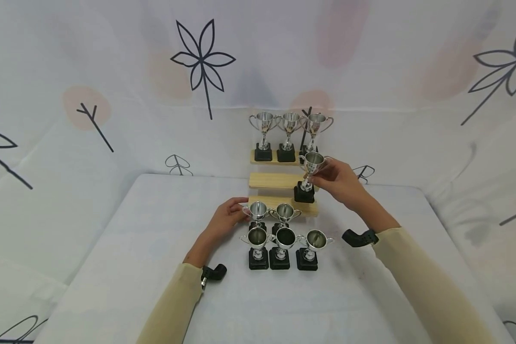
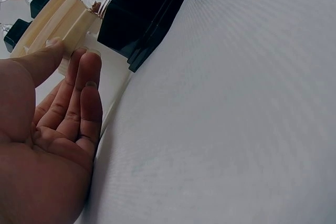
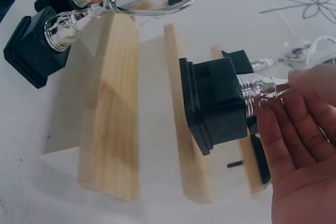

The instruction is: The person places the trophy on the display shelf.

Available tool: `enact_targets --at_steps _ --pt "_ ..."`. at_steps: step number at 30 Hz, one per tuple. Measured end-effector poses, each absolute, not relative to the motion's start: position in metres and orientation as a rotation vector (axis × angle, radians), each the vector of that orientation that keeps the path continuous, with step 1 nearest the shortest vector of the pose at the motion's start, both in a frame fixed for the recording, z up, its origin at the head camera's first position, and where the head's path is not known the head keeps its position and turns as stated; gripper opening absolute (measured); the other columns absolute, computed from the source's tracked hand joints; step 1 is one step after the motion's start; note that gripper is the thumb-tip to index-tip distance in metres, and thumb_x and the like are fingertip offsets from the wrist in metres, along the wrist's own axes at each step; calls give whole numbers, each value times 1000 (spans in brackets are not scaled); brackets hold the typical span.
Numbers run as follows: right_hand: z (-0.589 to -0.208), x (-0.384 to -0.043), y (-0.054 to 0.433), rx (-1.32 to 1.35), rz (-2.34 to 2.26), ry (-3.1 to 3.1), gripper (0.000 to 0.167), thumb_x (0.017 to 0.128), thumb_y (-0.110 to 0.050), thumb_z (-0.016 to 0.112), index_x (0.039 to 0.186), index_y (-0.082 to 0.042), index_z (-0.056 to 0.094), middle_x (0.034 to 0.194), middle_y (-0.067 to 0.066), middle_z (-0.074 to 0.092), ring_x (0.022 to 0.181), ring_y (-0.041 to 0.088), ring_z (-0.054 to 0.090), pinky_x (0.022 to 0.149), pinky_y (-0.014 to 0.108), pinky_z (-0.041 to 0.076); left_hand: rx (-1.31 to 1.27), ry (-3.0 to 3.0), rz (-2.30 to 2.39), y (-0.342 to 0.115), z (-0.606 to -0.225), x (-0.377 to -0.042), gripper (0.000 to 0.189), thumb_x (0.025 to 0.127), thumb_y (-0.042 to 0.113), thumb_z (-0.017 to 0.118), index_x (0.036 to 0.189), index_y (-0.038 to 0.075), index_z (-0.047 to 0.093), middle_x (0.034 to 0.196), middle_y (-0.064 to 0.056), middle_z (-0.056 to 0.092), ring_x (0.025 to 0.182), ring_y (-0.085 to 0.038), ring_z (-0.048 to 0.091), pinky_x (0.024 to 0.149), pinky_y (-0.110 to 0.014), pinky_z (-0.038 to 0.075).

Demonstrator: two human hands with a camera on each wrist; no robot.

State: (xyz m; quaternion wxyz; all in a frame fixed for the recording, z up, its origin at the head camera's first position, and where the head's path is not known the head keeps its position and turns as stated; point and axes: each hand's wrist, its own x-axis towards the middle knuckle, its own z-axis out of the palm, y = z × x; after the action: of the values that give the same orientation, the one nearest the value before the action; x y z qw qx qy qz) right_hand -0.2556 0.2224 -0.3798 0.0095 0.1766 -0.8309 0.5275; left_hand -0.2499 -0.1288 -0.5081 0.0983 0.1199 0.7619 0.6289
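Observation:
My right hand (image 1: 341, 184) pinches a small silver trophy cup (image 1: 314, 164) by its stem, in front of the wooden tiered stand (image 1: 275, 180). The cup is upright in the head view. In the right wrist view its black base (image 3: 215, 103) hangs apart from the planks, and the thumb and fingers close round the silver stem. At the stand's left end, my left hand (image 1: 228, 219) grips the lowest plank. The left wrist view has the thumb (image 2: 44, 61) on the wood (image 2: 79, 30) and the fingers curled at its end, near a trophy's black base (image 2: 139, 17).
Three trophies (image 1: 286, 153) stand in a row on the top plank. Several more stand in two rows on the white table (image 1: 189, 306) before the stand, including a front one (image 1: 307, 260) at right. A patterned white cloth (image 1: 133, 57) hangs behind.

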Motion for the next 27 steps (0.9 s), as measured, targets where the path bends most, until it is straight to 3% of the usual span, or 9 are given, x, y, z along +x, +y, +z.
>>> enact_targets --at_steps 5,14,27 --pt "-377 -264 214 545 1620 -2631 29 101 -12 74 124 3 63 122 19 71 103 11 72 86 21 57 378 2258 1849 -129 -510 -251 46 104 13 68 148 4 56 103 -11 75 94 -21 73 72 -28 46" --pt "-373 -282 198 545 1598 -2636 27 100 -15 76 119 0 64 119 16 72 109 23 73 86 25 57 406 2270 1849 -131 -512 -252 47 104 11 68 148 1 55 100 -8 75 96 -25 74 86 -32 53" --pt "-366 -297 177 637 1598 -2685 25 101 -12 74 120 2 63 120 19 72 113 30 72 92 31 58 413 2237 1877 -132 -513 -253 47 104 10 68 148 1 55 102 -13 75 96 -27 74 87 -29 55"
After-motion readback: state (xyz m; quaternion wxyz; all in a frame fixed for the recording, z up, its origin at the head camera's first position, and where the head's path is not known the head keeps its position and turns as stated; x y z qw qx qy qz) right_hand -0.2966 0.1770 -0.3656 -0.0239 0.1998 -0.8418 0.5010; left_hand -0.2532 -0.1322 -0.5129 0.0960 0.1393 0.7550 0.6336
